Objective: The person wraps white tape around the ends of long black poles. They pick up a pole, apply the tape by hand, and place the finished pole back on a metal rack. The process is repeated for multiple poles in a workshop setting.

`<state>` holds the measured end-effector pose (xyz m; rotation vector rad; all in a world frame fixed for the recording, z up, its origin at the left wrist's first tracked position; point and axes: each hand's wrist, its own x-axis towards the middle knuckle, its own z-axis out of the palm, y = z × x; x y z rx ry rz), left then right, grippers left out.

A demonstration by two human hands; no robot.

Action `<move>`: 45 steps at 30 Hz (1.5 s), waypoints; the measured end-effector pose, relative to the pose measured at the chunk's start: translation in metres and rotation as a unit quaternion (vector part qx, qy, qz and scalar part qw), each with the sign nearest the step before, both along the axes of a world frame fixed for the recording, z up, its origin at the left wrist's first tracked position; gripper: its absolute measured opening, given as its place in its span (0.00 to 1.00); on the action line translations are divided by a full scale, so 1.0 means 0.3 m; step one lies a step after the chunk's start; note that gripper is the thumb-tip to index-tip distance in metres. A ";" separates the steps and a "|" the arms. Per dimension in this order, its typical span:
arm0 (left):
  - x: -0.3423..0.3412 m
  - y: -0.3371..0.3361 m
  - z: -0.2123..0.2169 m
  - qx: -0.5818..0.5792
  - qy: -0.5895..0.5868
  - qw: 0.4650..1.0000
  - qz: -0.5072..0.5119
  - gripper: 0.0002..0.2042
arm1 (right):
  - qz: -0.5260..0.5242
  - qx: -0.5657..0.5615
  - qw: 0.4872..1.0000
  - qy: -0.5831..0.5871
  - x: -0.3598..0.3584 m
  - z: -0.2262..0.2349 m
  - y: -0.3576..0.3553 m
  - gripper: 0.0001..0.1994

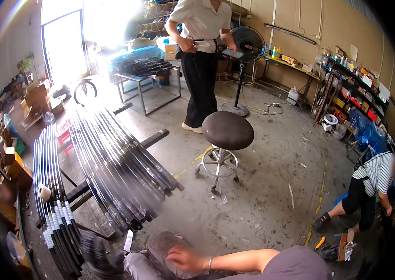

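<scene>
My right hand (183, 258) rests on my grey trouser leg (162, 245), fingers loosely bent and slightly apart, with nothing visible in it. At lower left, my left hand (98, 256) appears as a dark, gloved-looking shape smeared by motion, so its fingers cannot be made out. It is close to the near ends of several long black poles (62, 233) with white bands. A pale flat strip (128, 241) shows beside it, by my knee. Another group of long, shiny black poles (113, 163) lies further right, some with clear wrapping on their near ends.
A white tape roll (44, 192) sits on the left poles. Dark support bars (155, 138) carry the poles. A round brown stool (227, 130) stands ahead. Beyond it are a standing person (202, 46), a fan (246, 44) and a metal table (148, 93). Another person (370, 186) bends at right.
</scene>
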<state>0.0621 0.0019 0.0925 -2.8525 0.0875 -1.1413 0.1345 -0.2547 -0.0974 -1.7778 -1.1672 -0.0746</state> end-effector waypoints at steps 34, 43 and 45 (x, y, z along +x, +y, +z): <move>-0.144 -0.111 -0.668 -0.220 0.151 0.961 0.076 0.31 | -0.027 0.001 1.000 0.004 0.008 0.070 -0.025 0.13; -0.139 -0.117 -0.661 -0.220 0.160 0.959 0.079 0.31 | -0.023 -0.004 1.000 0.006 0.015 0.073 -0.031 0.13; -0.150 -0.112 -0.677 -0.231 0.156 0.958 0.070 0.30 | -0.018 0.006 0.995 0.100 0.024 0.079 -0.050 0.14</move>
